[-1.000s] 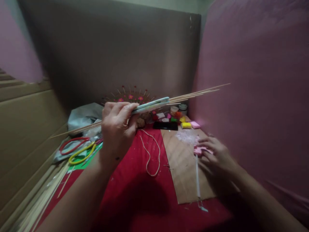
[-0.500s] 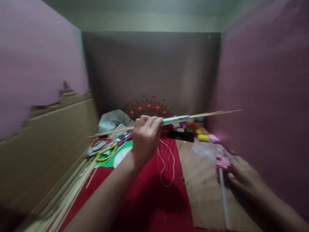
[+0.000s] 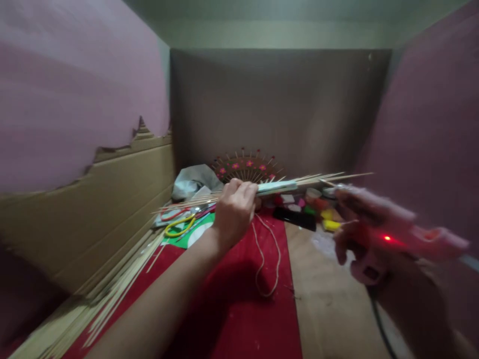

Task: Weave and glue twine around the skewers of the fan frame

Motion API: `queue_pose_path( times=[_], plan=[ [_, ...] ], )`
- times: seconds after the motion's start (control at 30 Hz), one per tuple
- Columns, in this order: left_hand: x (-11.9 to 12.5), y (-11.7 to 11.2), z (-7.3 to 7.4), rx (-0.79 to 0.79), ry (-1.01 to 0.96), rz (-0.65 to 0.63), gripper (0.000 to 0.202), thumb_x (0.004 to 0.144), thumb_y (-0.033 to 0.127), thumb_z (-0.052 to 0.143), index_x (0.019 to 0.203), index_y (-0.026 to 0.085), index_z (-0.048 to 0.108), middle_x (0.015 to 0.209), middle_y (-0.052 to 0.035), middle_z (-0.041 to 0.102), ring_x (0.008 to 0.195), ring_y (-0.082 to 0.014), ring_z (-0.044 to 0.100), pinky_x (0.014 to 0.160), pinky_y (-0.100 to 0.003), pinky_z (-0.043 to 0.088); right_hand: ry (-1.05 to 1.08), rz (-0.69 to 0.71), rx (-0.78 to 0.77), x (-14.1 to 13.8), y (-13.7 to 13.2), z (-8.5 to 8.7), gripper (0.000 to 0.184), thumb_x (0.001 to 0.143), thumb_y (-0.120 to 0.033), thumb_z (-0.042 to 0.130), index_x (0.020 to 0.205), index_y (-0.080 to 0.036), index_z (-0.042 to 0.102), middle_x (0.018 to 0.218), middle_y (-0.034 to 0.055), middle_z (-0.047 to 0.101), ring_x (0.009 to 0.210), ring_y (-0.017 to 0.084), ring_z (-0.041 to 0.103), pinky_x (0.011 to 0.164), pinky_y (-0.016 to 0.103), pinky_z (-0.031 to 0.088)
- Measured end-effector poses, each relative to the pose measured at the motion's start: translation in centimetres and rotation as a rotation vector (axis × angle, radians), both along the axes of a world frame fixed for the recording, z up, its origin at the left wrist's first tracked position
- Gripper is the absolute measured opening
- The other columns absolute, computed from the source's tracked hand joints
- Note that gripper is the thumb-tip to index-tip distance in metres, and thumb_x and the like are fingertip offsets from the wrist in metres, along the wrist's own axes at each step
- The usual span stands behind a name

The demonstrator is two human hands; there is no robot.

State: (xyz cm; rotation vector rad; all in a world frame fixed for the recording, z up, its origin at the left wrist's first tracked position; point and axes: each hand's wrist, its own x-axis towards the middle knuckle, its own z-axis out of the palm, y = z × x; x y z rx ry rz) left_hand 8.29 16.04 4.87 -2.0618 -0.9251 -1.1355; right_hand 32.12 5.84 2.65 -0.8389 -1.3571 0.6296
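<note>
Left hand (image 3: 235, 212) is clasping thin tan wooden sticks (image 3: 314, 180), ends bare, already gathered with flat pale-blue strip (image 3: 277, 187), while right hand (image 3: 400, 280) is holding pink pistol-shaped glue gun (image 3: 397, 217).

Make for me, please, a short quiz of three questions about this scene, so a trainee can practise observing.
1. Multiple choice: which colour is the light glowing on the pink glue gun?
A) green
B) red
C) blue

2. True or false: the looped string lies on the red surface.

3. Short answer: which hand grips the bundle of thin sticks?

Key: 1. B; 2. True; 3. The left hand.
</note>
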Motion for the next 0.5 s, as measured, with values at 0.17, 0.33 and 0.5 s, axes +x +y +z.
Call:
queue_pose_path(
  times=[0.17, 0.33, 0.5],
  plan=[
    [-1.2, -0.4, -1.8, 0.064, 0.043, -0.002, 0.017, 0.086, 0.016, 0.050, 0.098, 0.013, 0.060, 0.094, -0.0104, 0.069, 0.085, -0.0242, 0.055, 0.078, -0.039, 0.047, 0.103, -0.096, -0.163, -2.1, -0.5, -2.3, 0.039, 0.074, -0.042, 0.064, 0.112, -0.031, 0.062, 0.077, 0.0077, 0.061, 0.056, 0.016, 0.049, 0.031, 0.020, 0.026],
    [-1.7, -1.1, -3.2, 0.093, 0.057, -0.020, 0.021, 0.085, 0.014, 0.050, 0.104, 0.013, 0.060, 0.098, -0.0109, 0.070, 0.087, -0.0247, 0.057, 0.079, -0.041, 0.048, -0.129, -0.085, -0.173, -1.5, -1.0, -5.1, 0.049, 0.081, -0.038, 0.057, 0.129, -0.031, 0.053, 0.083, 0.0070, 0.064, 0.057, 0.015, 0.053, 0.035, 0.020, 0.035],
    [-1.5, -1.6, -3.1, 0.119, 0.087, -0.031, 0.023, 0.082, 0.011, 0.054, 0.105, 0.011, 0.059, 0.102, -0.0125, 0.069, 0.089, -0.0261, 0.058, 0.080, -0.042, 0.048, -0.211, -0.157, -0.122, -2.1, -1.3, -5.8, 0.046, 0.081, -0.040, 0.058, 0.127, -0.033, 0.054, 0.087, 0.0060, 0.067, 0.068, 0.019, 0.063, 0.037, 0.020, 0.041]
  ],
)
